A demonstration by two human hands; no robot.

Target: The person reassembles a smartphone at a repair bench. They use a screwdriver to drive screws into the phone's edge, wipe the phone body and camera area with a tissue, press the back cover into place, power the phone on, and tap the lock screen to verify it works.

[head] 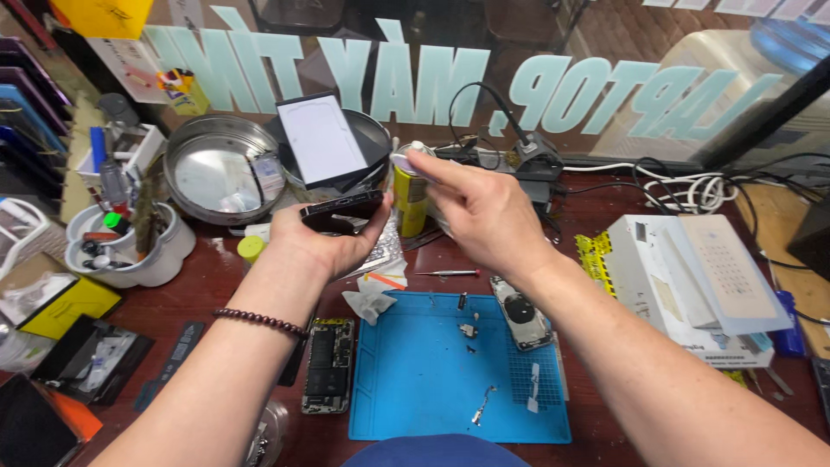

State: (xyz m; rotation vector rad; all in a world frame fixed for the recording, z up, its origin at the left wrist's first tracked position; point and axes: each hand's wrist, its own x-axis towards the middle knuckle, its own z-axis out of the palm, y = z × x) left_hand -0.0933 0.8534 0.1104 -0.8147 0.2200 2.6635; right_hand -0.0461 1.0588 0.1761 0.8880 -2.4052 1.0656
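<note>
Left hand (324,235) has its fingers wrapped around a dark phone (341,210), held above the blue mat (415,380). Right hand (480,207) pinches a small white pad (406,162) right beside it. Looks like the wiping stage; next it needs steady contact on the phone's edge.

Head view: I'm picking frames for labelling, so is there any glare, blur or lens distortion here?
Head view: wide-angle bending at the edges, the forearms splaying outward; reflections wash over the glass pane behind; the round metal tin shines; left hand, the dark phone it holds and right hand look sharp; the blue mat is evenly lit.
</note>
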